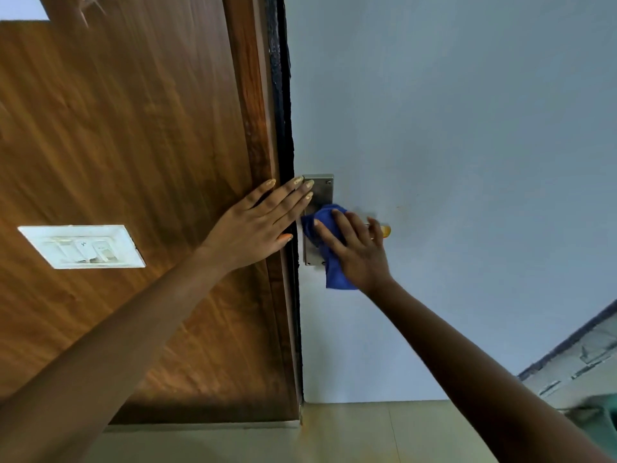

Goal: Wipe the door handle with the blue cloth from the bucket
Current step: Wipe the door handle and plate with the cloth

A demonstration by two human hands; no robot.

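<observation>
The blue cloth (325, 228) is pressed against the metal door handle plate (321, 191) on the pale blue door (450, 128). My right hand (359, 250) lies over the cloth and holds it to the handle; a loose end of the cloth hangs below the palm. Only the orange-tipped end of the handle lever (385, 229) shows past my fingers. My left hand (260, 223) rests flat with fingers spread on the wooden frame (257, 128), its fingertips reaching the plate's upper left corner. The bucket is out of sight.
A white switch panel (81, 247) sits on the wood-grain wall at the left. Beige floor tiles (367, 432) lie below the door. At the right edge there is a grey tiled surface (581, 359) and a green object (604, 419).
</observation>
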